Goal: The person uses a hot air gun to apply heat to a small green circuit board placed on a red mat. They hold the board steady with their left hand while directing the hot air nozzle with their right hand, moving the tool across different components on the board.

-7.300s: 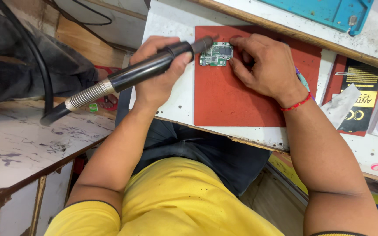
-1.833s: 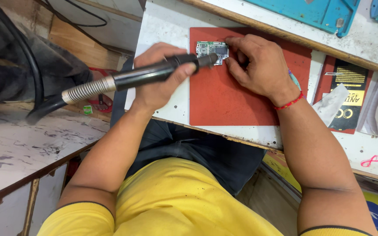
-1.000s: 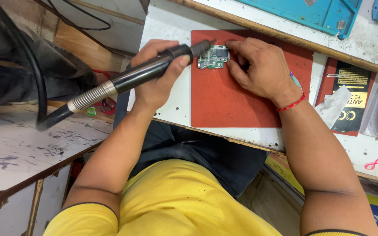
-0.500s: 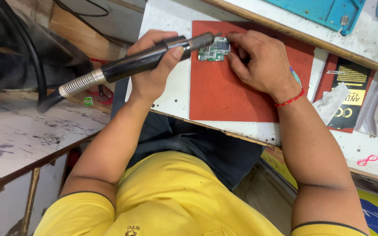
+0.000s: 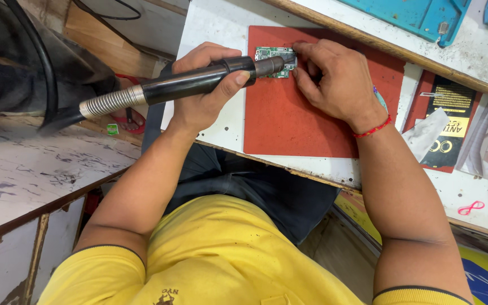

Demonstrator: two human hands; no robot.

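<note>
Upper centre, the right hand point(image 5: 334, 85) fingers pin the thin, fragile circuit board point(image 5: 274, 60) by its edge; the left hand point(image 5: 207, 85) fingers wrap the rigid hot-air wand point(image 5: 187, 85).

1. Illumination: bright, even, diffuse; no glare
2. Shadows: soft, short, under the left hand point(image 5: 207, 93) and right hand point(image 5: 334, 85) on the red mat point(image 5: 306, 127)
3. Focus: sharp at centre; dark hose point(image 5: 35, 51) at upper left slightly soft
4. Distortion: mild wide-angle stretch at edges
</note>
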